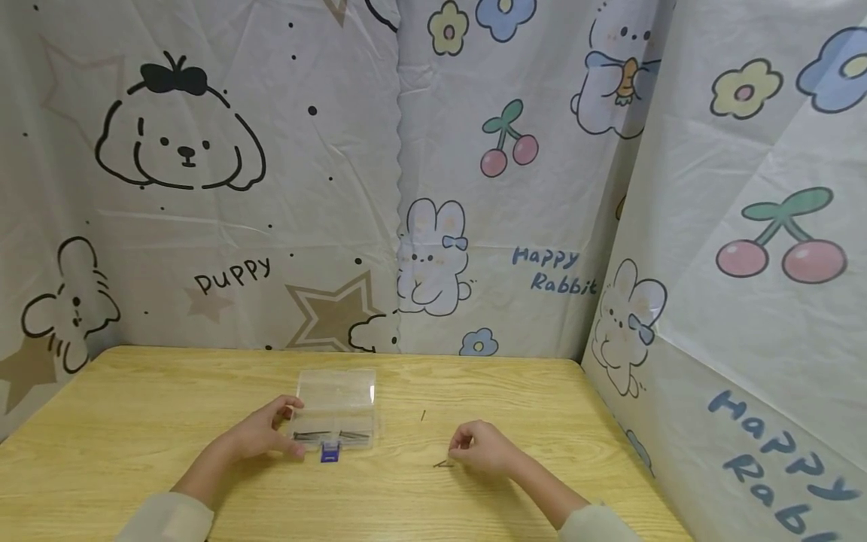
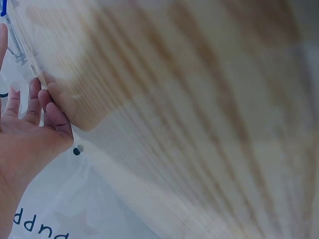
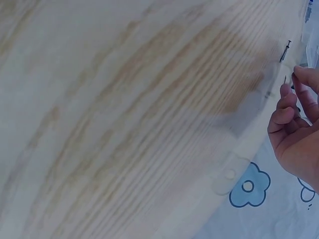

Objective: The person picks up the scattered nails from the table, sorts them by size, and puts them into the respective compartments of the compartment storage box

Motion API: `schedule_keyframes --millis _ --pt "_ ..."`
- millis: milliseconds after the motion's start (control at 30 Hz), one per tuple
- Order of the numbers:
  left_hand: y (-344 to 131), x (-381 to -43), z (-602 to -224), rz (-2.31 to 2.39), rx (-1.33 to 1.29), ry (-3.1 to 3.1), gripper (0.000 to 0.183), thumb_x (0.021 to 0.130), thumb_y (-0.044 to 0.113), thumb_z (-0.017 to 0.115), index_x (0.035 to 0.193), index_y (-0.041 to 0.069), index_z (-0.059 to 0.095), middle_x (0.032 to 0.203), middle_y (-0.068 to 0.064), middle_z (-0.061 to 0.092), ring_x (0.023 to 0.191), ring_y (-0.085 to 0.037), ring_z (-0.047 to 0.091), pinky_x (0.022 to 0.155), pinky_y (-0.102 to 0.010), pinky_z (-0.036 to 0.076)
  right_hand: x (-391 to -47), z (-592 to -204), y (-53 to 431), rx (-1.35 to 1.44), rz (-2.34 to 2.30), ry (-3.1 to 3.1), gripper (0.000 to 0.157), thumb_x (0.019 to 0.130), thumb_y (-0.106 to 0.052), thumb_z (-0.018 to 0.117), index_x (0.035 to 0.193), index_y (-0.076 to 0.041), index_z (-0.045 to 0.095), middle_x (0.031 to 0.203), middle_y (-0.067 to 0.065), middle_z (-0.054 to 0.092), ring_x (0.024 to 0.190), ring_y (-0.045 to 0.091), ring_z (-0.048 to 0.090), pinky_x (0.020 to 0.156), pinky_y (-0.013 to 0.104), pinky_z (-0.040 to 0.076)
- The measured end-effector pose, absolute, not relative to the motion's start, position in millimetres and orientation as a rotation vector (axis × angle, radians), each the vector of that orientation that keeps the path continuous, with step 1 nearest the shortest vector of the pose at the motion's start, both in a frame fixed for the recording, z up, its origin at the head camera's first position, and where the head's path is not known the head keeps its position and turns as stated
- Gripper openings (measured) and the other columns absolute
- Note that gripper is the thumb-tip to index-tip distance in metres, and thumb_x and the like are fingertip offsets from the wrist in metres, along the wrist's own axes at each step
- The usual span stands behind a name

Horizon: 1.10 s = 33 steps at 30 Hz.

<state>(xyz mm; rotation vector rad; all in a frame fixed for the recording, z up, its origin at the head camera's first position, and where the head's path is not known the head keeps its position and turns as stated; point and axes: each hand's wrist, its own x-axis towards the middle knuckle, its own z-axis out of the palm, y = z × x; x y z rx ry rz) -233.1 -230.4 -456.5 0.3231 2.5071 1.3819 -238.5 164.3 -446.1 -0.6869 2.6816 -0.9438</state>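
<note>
A clear plastic box (image 1: 335, 391) with its lid up and a blue latch (image 1: 330, 452) stands on the table, several dark screws (image 1: 352, 434) lying in its front compartments. Along the box's left side, my left hand (image 1: 260, 430) holds it, thumb by the front corner and fingers toward the back. My right hand (image 1: 482, 449) is low over the table to the right, thumb and fingertips pinched together on a thin screw mostly hidden by the fingers. Right by those fingertips lie loose screws (image 1: 442, 464), also seen as a dark headed screw (image 3: 285, 51) in the right wrist view.
Another single screw (image 1: 423, 415) lies farther back, between the box and my right hand. The wood-grain table (image 1: 535, 391) ends at a printed cloth (image 1: 325, 188) behind, and another cloth wall (image 1: 765, 331) hangs along the right.
</note>
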Motion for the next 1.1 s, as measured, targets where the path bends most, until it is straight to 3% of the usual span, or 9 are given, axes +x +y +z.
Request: schedule_keyframes --millis 400,1100 --pt "-230 -234 -456 1.378 0.321 2.506 0.078 0.064 0.024 0.078 0.125 0.006 0.033 0.119 -0.020 0.036 0.113 -0.038 0.035 0.090 -0.054 0.031 -230 -453 168 -0.690 -0.936 2.656 0.007 0.079 -0.019 0.064 0.077 -0.012 0.063 0.070 -0.006 0.055 0.062 0.004 0.045 0.056 0.019 0.039" --pt "-230 -234 -458 1.370 0.296 2.529 0.077 0.063 0.023 0.079 0.124 0.007 0.034 0.120 -0.022 0.036 0.110 -0.036 0.038 0.088 -0.052 0.034 -226 -456 163 -0.746 -0.819 2.689 0.006 0.081 -0.014 0.058 0.075 -0.012 0.060 0.064 -0.008 0.048 0.056 0.002 0.041 0.052 0.017 0.037"
